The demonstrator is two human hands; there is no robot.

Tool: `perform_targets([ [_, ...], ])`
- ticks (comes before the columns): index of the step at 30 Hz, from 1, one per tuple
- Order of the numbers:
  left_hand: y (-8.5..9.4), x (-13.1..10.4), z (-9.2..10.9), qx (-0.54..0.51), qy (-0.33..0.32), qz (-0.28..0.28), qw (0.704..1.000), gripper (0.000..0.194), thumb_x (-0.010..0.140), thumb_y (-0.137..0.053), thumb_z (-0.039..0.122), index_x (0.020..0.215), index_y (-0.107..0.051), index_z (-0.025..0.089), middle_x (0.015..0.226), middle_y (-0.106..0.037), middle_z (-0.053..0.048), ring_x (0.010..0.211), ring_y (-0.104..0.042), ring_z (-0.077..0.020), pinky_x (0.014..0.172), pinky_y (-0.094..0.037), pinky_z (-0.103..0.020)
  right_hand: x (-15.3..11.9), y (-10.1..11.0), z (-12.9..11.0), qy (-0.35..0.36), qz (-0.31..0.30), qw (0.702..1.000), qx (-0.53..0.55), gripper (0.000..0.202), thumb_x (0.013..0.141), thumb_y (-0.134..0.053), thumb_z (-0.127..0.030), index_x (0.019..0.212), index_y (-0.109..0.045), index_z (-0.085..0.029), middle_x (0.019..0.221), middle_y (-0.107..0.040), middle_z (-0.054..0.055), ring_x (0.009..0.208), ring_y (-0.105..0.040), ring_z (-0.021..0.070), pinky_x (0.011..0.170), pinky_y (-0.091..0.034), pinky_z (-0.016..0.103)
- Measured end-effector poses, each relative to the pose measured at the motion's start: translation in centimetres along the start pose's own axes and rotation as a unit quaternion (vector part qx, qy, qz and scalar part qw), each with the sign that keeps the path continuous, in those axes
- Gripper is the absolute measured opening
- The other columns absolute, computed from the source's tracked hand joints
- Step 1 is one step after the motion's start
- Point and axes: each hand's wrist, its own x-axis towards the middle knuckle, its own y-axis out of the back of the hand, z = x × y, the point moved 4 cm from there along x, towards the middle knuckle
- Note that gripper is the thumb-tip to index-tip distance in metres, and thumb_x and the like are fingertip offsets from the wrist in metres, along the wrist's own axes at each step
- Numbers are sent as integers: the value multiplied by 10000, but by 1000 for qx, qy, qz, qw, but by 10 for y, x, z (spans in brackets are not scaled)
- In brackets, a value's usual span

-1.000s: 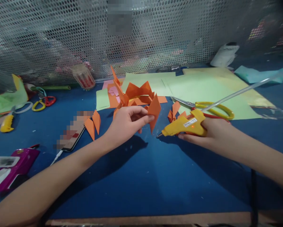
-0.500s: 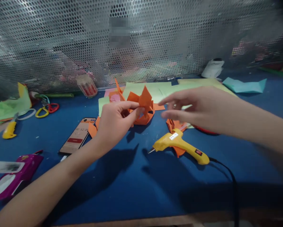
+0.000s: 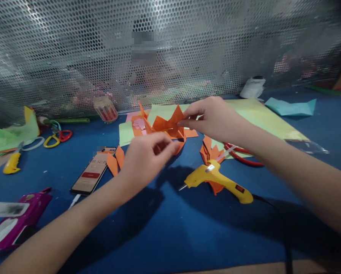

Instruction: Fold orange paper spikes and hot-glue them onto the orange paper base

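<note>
Pinching an upright point of the crown-like orange paper form [image 3: 159, 123], the right hand [image 3: 211, 114] appears to have thumb and fingertips closed on the paper. The left hand [image 3: 149, 156] is curled at the form's near side, with a gap between thumb and forefinger; whether its fingertips grip the paper cannot be told. The form stands in the middle of the blue tabletop [image 3: 159, 236], in front of the pale green sheets [image 3: 244, 114]. Chief hazard: a shifting fold. Thin paper under an uneven pinch could crease, and any glued joint — no glue is visible here — could slide if pressure eased before it set. Second hazard: the yellow glue gun [image 3: 216, 179] lies across loose orange pieces [image 3: 207, 150], its metal nozzle [image 3: 183, 187] pointing left, near the left hand's side of the work. If hot, which cannot be judged, it could burn a lowered wrist or drip on the tabletop. A snag on the black cord [image 3: 265, 199] could drag the gun and crush the pieces beneath — the red-handled scissors [image 3: 246, 158], just behind, would crowd any hasty reach.
</note>
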Motion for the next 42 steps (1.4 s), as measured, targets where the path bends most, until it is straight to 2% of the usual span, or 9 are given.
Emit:
perform_targets([
  [2, -16, -7, 4, 66, -22, -102, 992, 270, 871, -553, 365, 720, -673, 176, 659, -678, -5, 582, -589, -129, 530, -379, -230, 3, -7, 8, -8, -19, 1000, 6, 195, 779, -617, -351, 706, -704, -193, 657, -618, -3, 619, -506, 124, 611, -382, 281],
  [4, -31, -13, 5, 129, -32, -172, 976, 266, 903, -499, 347, 837, -699, 186, 778, -721, -35, 687, -655, -173, 584, -421, -252, 5, -13, 13, -14, -38, 999, 7, 211, 781, -608, -358, 675, -687, -194, 619, -589, -8, 594, -478, 117, 582, -361, 276],
  [7, -43, -17, 0, 209, -24, -207, 955, 309, 932, -442, 322, 1121, -656, 203, 944, -733, -74, 830, -695, -241, 659, -484, -310, 5, -20, 16, -17, -65, 998, 0, 232, 788, -595, -360, 649, -678, -193, 527, -491, -29, 516, -381, 90, 526, -311, 265],
  [10, -48, -18, -5, 269, -10, -225, 937, 430, 937, -425, 312, 1352, -489, 217, 973, -728, -83, 821, -702, -281, 638, -514, -353, 5, -21, 16, -19, -82, 996, -7, 223, 785, -592, -356, 671, -695, -195, 500, -477, -38, 475, -347, 78, 499, -284, 263],
  [13, -49, -18, -5, 301, -7, -234, 925, 512, 941, -406, 312, 1442, -359, 214, 925, -728, -82, 767, -703, -291, 599, -525, -363, 5, -21, 16, -19, -96, 995, 7, 229, 789, -586, -359, 690, -705, -191, 538, -559, -23, 484, -418, 89, 493, -289, 267],
  [16, -49, -18, -2, 313, 0, -236, 920, 532, 944, -399, 306, 1461, -319, 207, 921, -726, -84, 750, -702, -287, 595, -532, -365, 5, -22, 16, -19, -110, 993, 22, 241, 793, -583, -347, 669, -698, -176, 551, -594, -10, 489, -443, 89, 492, -302, 263],
  [22, -48, -18, -2, 321, 8, -234, 918, 530, 948, -403, 317, 1460, -319, 204, 972, -720, -103, 762, -704, -279, 614, -540, -361, 4, -27, 18, -30, -134, 990, 39, 250, 798, -581, -322, 642, -679, -152, 535, -607, -11, 434, -374, 56, 484, -299, 252],
  [42, -48, -16, -4, 328, 13, -228, 917, 500, 946, -411, 330, 1421, -379, 180, 997, -715, -126, 778, -704, -283, 622, -535, -353, 3, -25, 17, -50, -156, 986, 22, 246, 805, -580, -304, 619, -648, -159, 534, -620, -24, 404, -353, 44, 448, -282, 247],
])
